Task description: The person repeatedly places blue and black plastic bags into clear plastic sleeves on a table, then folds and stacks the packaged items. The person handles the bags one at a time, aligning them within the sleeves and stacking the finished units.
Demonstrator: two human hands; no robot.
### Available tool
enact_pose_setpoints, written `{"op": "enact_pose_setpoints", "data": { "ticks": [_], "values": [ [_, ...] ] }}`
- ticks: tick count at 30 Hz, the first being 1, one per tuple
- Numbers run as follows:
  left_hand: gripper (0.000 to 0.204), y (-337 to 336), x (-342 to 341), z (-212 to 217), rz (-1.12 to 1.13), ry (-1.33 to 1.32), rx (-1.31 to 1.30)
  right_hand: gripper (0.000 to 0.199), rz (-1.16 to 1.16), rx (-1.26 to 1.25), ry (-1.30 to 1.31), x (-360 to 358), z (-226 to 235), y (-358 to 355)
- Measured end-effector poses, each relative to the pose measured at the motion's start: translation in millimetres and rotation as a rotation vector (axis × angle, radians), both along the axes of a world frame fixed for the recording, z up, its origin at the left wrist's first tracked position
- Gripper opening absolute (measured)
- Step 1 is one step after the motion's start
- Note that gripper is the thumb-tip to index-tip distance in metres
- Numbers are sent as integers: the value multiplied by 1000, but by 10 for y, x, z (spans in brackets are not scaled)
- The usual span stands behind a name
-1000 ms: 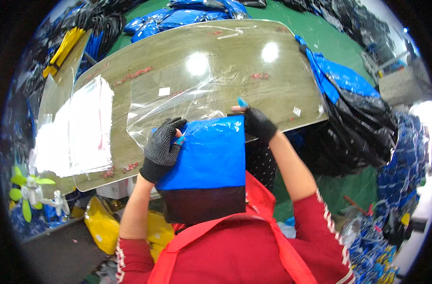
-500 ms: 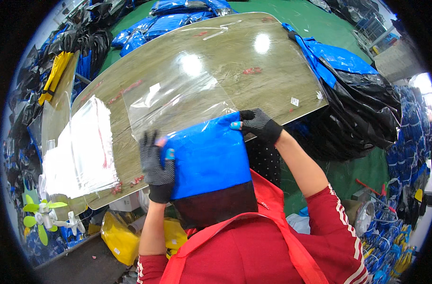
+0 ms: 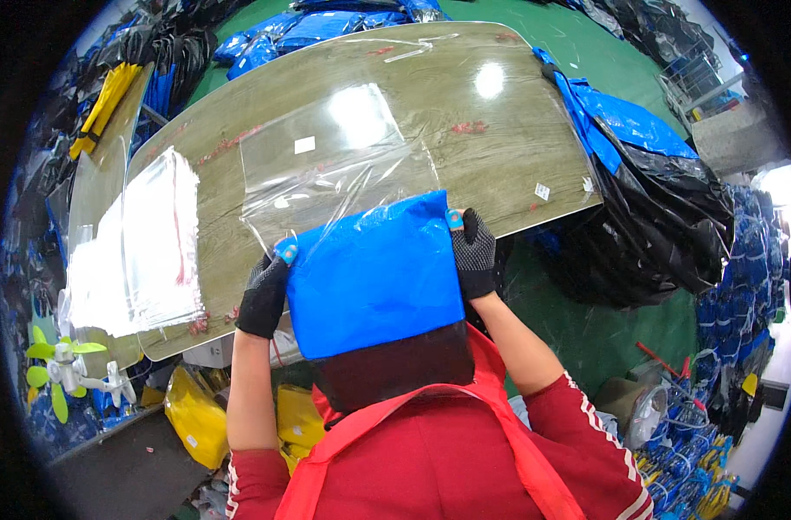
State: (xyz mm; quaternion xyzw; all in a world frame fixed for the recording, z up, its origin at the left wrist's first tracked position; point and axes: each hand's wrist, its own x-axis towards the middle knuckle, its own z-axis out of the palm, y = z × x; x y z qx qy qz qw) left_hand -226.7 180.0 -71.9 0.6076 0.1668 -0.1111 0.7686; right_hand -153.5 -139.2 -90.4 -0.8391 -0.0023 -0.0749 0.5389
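Observation:
A flat, folded blue-and-black piece of smooth sheeting (image 3: 374, 273) is in front of me, blue above and black along its lower part. My left hand (image 3: 267, 293), in a dark glove, grips its upper left edge, thumb on top with blue tape around it. On the opposite side my right hand (image 3: 473, 251), gloved alike, pinches the upper right edge. Beyond the sheeting a clear plastic bag (image 3: 326, 178) lies on the wood-patterned table (image 3: 517, 130), a white label on it. Its near end meets the sheeting's top edge; whether it overlaps is unclear.
A stack of shiny clear bags (image 3: 157, 251) lies on the table's left. Black-and-blue sheeting (image 3: 655, 199) hangs by its right edge. A small green-bladed fan (image 3: 64, 364) stands at lower left, near yellow packages (image 3: 196, 416). Blue bundles (image 3: 326, 33) lie beyond the table.
My left hand has gone from spread fingers to gripping the sheeting's left edge. My right hand has moved slightly down its right edge. The clear bag lies flatter, its label turned squarely upward.

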Motion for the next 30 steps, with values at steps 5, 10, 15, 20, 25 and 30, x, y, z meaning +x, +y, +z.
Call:
{"op": "enact_pose_setpoints", "data": {
  "ticks": [5, 10, 15, 20, 25, 30],
  "values": [
    [54, -53, -3, -19, 56, 33, -79, 31, 172, 386, 270, 302, 45, -49],
    [63, -116, -40, -100, 152, -13, -32, 31, 209, 422, 208, 353, 140, -47],
    [68, -171, 33, -229, 163, -52, -30, 27, 118, 457, 99, 380, 128, 23],
    [65, -220, 70, -318, 182, -48, 25, 23, 4, 79, -184, 380, 32, 68],
    [59, -232, -24, -244, 192, -71, 2, 26, 24, -31, -163, -23, -2, -51],
    [63, -285, -35, -176, 75, -12, 11, 34, 324, -55, 119, -79, 110, -406]
  ]
}}
